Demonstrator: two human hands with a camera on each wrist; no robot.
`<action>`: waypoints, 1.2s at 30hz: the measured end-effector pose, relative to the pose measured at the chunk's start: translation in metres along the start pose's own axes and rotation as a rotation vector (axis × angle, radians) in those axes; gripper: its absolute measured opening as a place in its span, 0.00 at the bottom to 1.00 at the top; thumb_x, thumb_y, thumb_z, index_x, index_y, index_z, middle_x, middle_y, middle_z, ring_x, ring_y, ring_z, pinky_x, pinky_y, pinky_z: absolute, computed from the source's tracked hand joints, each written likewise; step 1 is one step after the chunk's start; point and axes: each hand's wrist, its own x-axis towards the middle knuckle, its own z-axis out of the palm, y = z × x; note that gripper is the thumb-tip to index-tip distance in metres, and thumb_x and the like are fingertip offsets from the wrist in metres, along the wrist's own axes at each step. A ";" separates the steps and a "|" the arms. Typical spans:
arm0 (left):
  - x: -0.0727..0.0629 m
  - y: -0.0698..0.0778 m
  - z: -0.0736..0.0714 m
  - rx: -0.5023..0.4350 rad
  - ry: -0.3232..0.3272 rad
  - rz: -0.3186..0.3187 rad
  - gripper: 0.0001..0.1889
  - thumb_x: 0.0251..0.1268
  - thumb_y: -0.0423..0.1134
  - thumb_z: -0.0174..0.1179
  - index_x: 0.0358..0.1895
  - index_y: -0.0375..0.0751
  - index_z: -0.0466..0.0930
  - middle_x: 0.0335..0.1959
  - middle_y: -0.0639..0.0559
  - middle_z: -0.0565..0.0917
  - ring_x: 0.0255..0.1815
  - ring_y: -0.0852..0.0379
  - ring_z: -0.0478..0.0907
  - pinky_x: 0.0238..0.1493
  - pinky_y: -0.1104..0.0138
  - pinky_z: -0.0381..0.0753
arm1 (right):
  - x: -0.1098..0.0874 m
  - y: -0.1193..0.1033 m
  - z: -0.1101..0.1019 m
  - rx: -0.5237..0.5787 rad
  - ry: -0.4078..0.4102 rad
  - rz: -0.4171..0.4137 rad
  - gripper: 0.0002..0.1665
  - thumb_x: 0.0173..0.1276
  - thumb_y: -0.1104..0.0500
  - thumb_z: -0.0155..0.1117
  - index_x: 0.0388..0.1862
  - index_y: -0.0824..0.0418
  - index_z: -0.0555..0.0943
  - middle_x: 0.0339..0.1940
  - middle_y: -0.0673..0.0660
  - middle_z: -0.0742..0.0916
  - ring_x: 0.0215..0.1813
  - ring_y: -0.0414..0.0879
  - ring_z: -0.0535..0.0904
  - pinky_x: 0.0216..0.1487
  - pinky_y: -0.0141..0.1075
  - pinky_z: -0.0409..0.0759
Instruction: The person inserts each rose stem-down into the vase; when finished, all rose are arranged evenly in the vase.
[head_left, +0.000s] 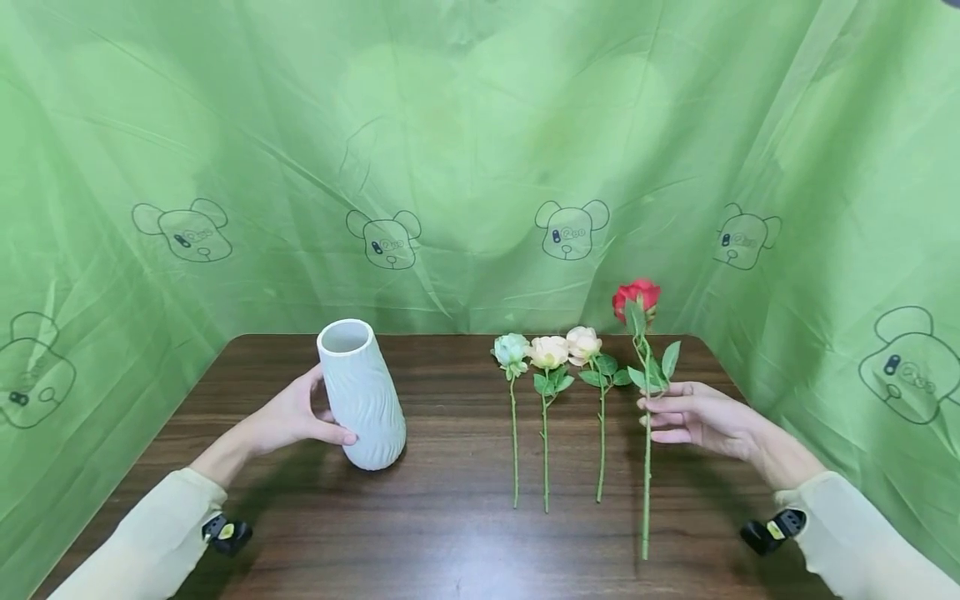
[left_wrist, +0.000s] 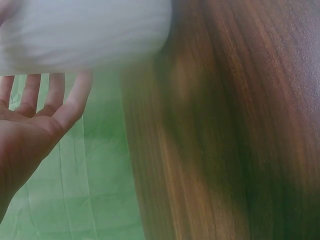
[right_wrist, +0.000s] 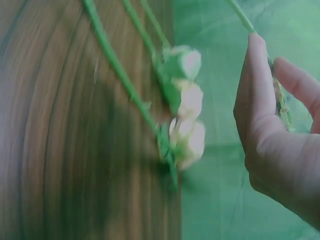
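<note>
A pale grey-white vase point(head_left: 367, 408) with a wavy ribbed surface stands tilted on the left half of the table. My left hand point(head_left: 307, 412) grips its left side, thumb across the front; in the left wrist view the fingers reach behind the white vase point(left_wrist: 85, 35). On the right, my right hand point(head_left: 693, 421) pinches the green stem of a red rose point(head_left: 637, 302) just below its leaves, bloom up and above the table. In the right wrist view the stem point(right_wrist: 243, 17) passes between thumb and fingers, and the bloom is out of sight.
Left of the red rose lie three flowers side by side: a pale green one point(head_left: 512, 354), a cream one point(head_left: 549, 353) and a pale pink one point(head_left: 583, 344). They rest on a dark wooden table point(head_left: 450, 517). A green curtain point(head_left: 480, 150) surrounds the back and sides.
</note>
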 end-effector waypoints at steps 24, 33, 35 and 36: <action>0.001 0.001 0.002 0.033 0.018 -0.001 0.51 0.44 0.26 0.79 0.73 0.38 0.57 0.64 0.34 0.70 0.59 0.41 0.79 0.54 0.51 0.84 | 0.056 -0.081 0.145 0.003 -0.031 -0.250 0.08 0.74 0.72 0.58 0.46 0.66 0.83 0.55 0.62 0.86 0.55 0.53 0.85 0.58 0.47 0.81; -0.001 0.001 0.002 0.055 0.028 -0.014 0.51 0.44 0.27 0.80 0.72 0.38 0.57 0.64 0.35 0.70 0.57 0.39 0.80 0.54 0.48 0.83 | 0.070 -0.093 0.175 0.088 -0.060 -0.308 0.09 0.74 0.73 0.57 0.41 0.60 0.79 0.65 0.61 0.78 0.59 0.51 0.83 0.60 0.46 0.81; -0.001 0.002 0.002 0.055 0.029 -0.014 0.51 0.44 0.27 0.80 0.72 0.39 0.57 0.64 0.35 0.70 0.58 0.39 0.79 0.54 0.48 0.82 | 0.072 -0.096 0.180 0.101 -0.070 -0.319 0.09 0.74 0.74 0.57 0.40 0.60 0.78 0.66 0.63 0.75 0.59 0.52 0.83 0.59 0.44 0.81; -0.001 0.002 0.002 0.056 0.029 -0.014 0.51 0.44 0.27 0.80 0.72 0.39 0.57 0.64 0.35 0.70 0.58 0.39 0.79 0.54 0.48 0.83 | 0.073 -0.097 0.182 0.101 -0.073 -0.321 0.09 0.74 0.74 0.57 0.39 0.60 0.77 0.67 0.63 0.74 0.59 0.52 0.83 0.59 0.44 0.81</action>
